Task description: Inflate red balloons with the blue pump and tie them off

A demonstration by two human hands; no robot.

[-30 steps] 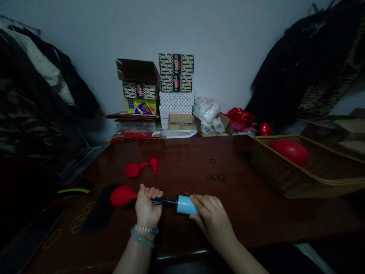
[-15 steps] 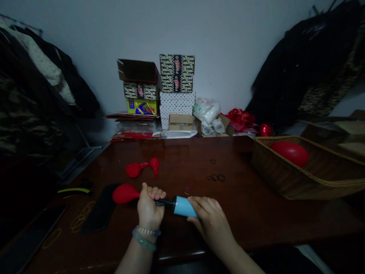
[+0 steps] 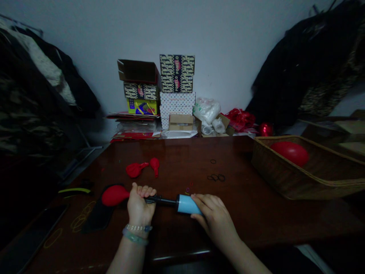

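My left hand (image 3: pixel 142 205) is closed around the black end of a hand balloon pump (image 3: pixel 188 204), where the neck of a red balloon (image 3: pixel 114 195) meets it. The balloon is slightly filled and sticks out to the left of my fist; its neck is hidden in the grip. My right hand (image 3: pixel 215 217) wraps the pump's light blue barrel from the right. A length of black rod shows between the barrel and my left hand. Beyond my hands lie two limp red balloons, one (image 3: pixel 136 169) on its side and another (image 3: pixel 154 166) beside it.
A wicker basket (image 3: pixel 285 182) with an inflated red balloon (image 3: pixel 290 153) stands at the right. Black rubber bands (image 3: pixel 216 177) lie mid-table. At left are yellow rubber bands (image 3: pixel 80 222), a dark flat pad (image 3: pixel 98 217) and a phone-like slab (image 3: pixel 37 236). Stacked boxes (image 3: pixel 177 102) stand behind the table.
My left hand has moved left with the balloon, and my right hand slightly right. More of the pump's black rod shows between them. The balloon looks slightly larger.
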